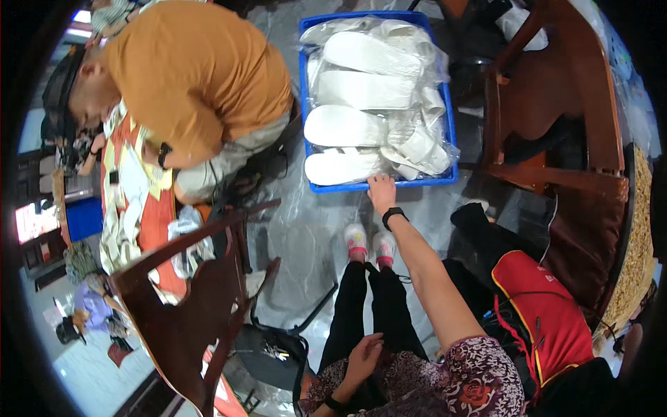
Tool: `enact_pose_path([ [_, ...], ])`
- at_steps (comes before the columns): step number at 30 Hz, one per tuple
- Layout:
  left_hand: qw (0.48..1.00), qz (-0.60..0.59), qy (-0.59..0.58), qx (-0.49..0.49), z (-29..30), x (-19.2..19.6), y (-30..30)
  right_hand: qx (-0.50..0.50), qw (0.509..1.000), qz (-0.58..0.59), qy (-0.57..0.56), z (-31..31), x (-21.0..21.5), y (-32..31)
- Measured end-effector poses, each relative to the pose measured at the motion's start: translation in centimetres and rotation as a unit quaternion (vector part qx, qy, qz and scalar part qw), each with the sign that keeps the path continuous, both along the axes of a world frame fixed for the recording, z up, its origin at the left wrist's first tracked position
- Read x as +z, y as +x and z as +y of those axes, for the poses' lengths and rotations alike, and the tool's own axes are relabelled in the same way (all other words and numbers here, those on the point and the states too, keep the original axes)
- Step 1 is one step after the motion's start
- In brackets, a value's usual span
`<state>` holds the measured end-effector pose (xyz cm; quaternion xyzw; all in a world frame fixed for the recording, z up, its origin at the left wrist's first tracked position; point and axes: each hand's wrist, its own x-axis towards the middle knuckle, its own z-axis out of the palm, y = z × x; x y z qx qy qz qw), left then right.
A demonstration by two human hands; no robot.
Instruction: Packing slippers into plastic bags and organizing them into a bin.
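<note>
My right hand (382, 193), with a dark band on its wrist, is stretched forward. Its fingers hook over the near rim of a blue plastic crate (340, 188). Inside that crate lie several white slippers (346, 126), wrapped in clear plastic bags and stacked in rows with their soles up or sideways. My left hand (365, 356) hangs in front of my patterned top, close to my thighs. Its fingers are loosely bent, and nothing shows in them. What the right fingertips touch inside the rim is partly hidden.
Grey marble floor (299, 236) surrounds my feet. A wooden chair (201, 299) stands at left, another (556, 104) at right. Beside me lies a red and black bag (542, 313). A person in an orange shirt (201, 69) bends over a cluttered red-covered table (163, 222).
</note>
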<state>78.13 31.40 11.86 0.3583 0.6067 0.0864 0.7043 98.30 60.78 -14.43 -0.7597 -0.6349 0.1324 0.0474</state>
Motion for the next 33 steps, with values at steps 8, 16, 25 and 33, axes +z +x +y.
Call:
enact_pose_path([
  [8,0.998,-0.051,0.016,-0.014,-10.3,-1.8,-2.0,0.013,1.000,0.014,-0.004,-9.0,-3.3,-5.1],
  [16,0.999,-0.003,0.020,-0.025,-19.2,-5.2,-5.1,0.020,1.000,0.011,-0.010,-19.4,-6.6,-9.6],
  [25,0.999,-0.044,0.021,0.020,-31.2,-5.3,-8.2,0.043,0.999,0.024,-0.002,-31.0,-7.8,-13.6],
  [33,0.998,0.001,0.057,-0.006,-39.2,-6.7,-13.2,0.050,0.998,0.030,0.001,-39.6,-9.3,-14.7],
])
